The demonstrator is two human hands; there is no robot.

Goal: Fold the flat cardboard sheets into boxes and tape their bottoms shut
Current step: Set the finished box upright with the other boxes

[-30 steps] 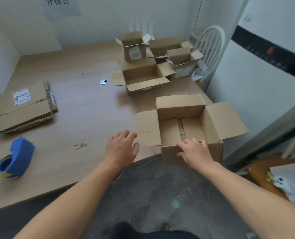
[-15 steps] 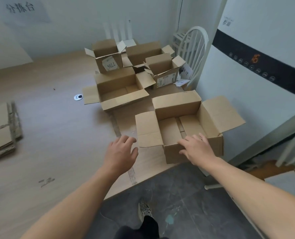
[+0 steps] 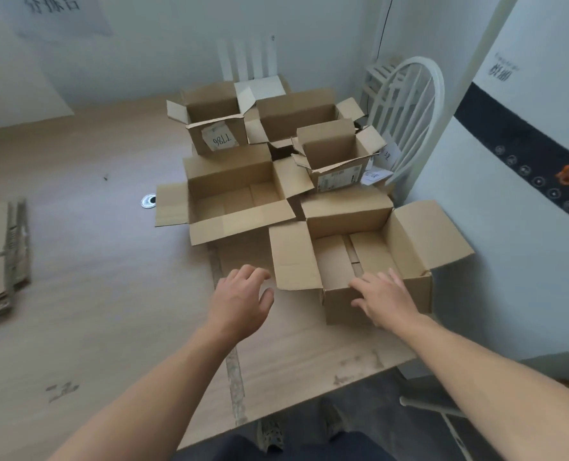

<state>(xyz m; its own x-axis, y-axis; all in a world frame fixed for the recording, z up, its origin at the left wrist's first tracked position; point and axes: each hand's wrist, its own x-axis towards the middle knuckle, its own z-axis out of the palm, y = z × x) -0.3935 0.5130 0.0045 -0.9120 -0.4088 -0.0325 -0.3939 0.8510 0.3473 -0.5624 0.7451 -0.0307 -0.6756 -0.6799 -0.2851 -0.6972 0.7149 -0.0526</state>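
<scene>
My right grip (image 3: 384, 299), fingers straight, presses the box (image 3: 339, 306) at lower right, likely to push it toward the finished boxes (image 3: 230, 181). My left grip (image 3: 243, 294), fingers apart, holds nothing.

A white label (image 3: 219, 140) on the box (image 3: 210, 109) in the upper centre of the frame bears handwritten "T786", upside down. The paper sign (image 3: 60, 11) at upper left reads "分拣台". The print on the white cabinet (image 3: 503, 69) at right is too blurred to read.
</scene>
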